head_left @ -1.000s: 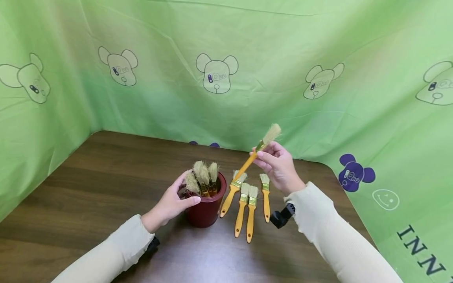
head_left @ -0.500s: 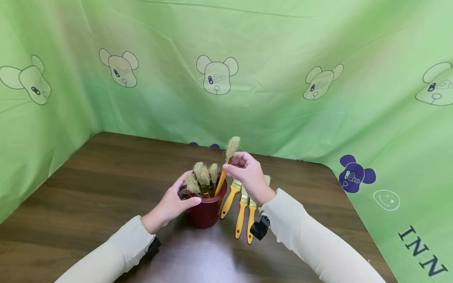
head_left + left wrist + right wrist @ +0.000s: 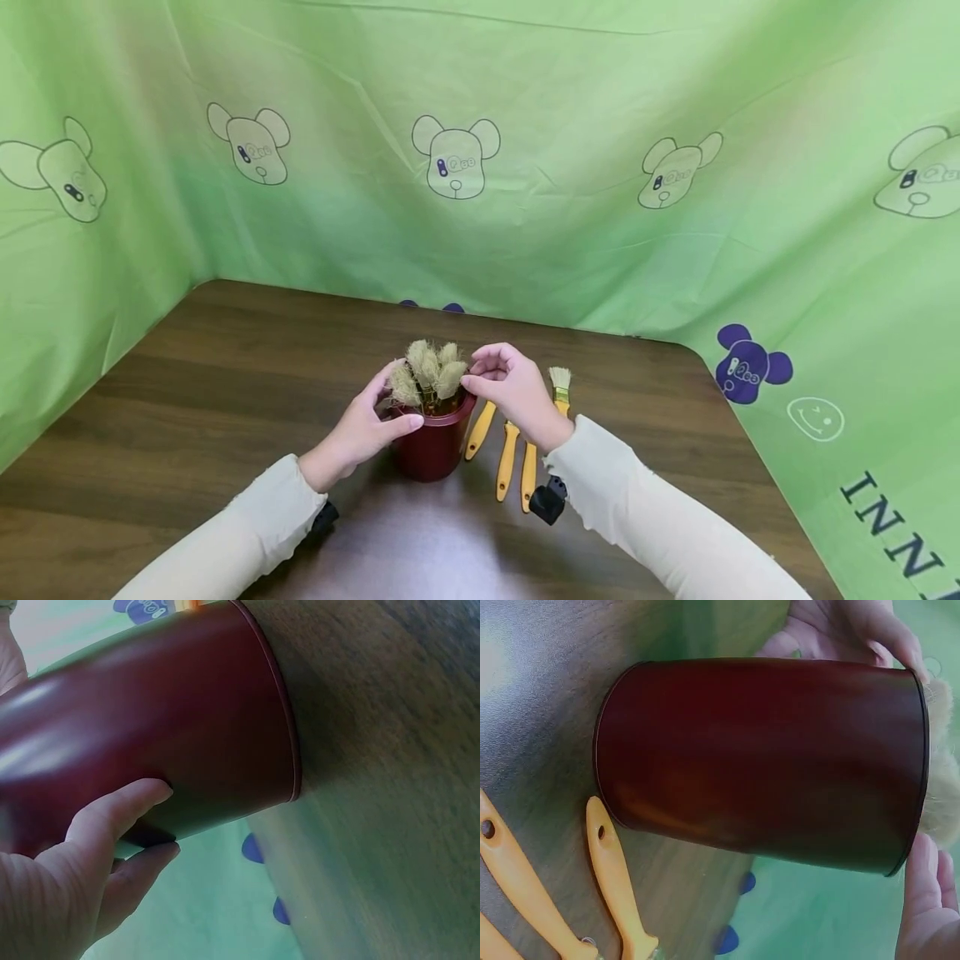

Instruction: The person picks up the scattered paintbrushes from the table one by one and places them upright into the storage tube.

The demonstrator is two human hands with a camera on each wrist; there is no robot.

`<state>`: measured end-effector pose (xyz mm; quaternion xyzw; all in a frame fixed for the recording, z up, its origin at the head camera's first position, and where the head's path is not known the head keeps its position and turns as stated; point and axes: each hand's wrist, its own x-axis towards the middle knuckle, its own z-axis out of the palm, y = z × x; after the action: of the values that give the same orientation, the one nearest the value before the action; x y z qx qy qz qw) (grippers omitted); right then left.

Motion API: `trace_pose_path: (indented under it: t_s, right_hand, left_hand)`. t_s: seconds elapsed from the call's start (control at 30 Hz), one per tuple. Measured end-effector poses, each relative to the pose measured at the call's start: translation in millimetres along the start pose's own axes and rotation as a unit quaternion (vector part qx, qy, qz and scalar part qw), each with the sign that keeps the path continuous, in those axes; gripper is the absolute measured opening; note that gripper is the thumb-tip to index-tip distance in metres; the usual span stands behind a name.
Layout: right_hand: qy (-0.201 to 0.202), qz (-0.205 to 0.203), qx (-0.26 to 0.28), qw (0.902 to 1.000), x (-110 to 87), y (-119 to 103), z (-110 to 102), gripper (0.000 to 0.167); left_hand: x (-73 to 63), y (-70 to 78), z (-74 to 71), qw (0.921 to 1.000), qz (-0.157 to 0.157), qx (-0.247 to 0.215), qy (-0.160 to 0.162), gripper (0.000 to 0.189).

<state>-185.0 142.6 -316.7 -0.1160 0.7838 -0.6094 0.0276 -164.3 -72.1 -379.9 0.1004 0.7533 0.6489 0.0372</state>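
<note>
A dark red pot (image 3: 429,450) stands upright on the table, with several paintbrushes (image 3: 422,360) in it, bristles up. My left hand (image 3: 360,435) holds the pot from the left, thumb over the near rim and fingers along the far side. At the pot's right rim is my right hand (image 3: 517,393), its fingertips beside the bristles of the rightmost brush (image 3: 451,379). That brush's handle is hidden inside the pot. In the right wrist view, the right fingers (image 3: 928,889) meet the rim next to the bristles. The left wrist view shows the pot's smooth side (image 3: 187,712).
Several paintbrushes with orange handles (image 3: 507,463) lie to the right of the pot, partly hidden under my right hand. Another brush (image 3: 560,383) lies at their far right. A green printed cloth (image 3: 570,250) stands around the wooden table (image 3: 247,350).
My right hand has carried a paintbrush leftward from over the lying brushes and lowered it handle-first into the pot. Its fingers now sit off the brush's handle. The left hand stays on the pot.
</note>
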Motion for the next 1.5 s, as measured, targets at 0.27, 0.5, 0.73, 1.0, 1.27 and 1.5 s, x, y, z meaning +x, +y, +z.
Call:
trace_pose_path:
  t_s: [0.27, 0.5, 0.73, 1.0, 1.27, 1.5]
  right_hand:
    - [0.061, 0.0, 0.003, 0.9982, 9.3, 12.5, -23.6, 0.028]
    - [0.135, 0.041, -0.056, 0.9885, 13.5, 32.4, -63.0, 0.03]
    - [0.116, 0.089, -0.173, 0.974, 5.7, 62.6, -89.2, 0.036]
    - [0.02, 0.165, -0.306, 0.9372, -13.5, 100.4, -105.8, 0.046]
    - [-0.011, 0.193, -0.348, 0.9174, -29.4, 114.4, -104.8, 0.039]
    - [-0.023, 0.185, -0.348, 0.9186, -35.6, 112.3, -102.0, 0.024]
  left_hand:
    - [0.9, 0.1, -0.2, 0.9999, 0.0, -0.015, 0.006, 0.077]
    - [0.9, -0.2, -0.2, 1.0, -0.005, -0.007, -0.001, 0.078]
    - [0.6, 1.3, -0.7, 1.0, -0.004, -0.001, -0.002, 0.078]
    - [1.0, 0.6, -1.7, 1.0, -0.005, 0.0, -0.003, 0.077]
    - [0.4, -0.4, -0.9, 1.0, -0.001, -0.006, -0.005, 0.077]
    - [0.4, -0.2, -1.2, 1.0, -0.002, -0.007, -0.005, 0.077]
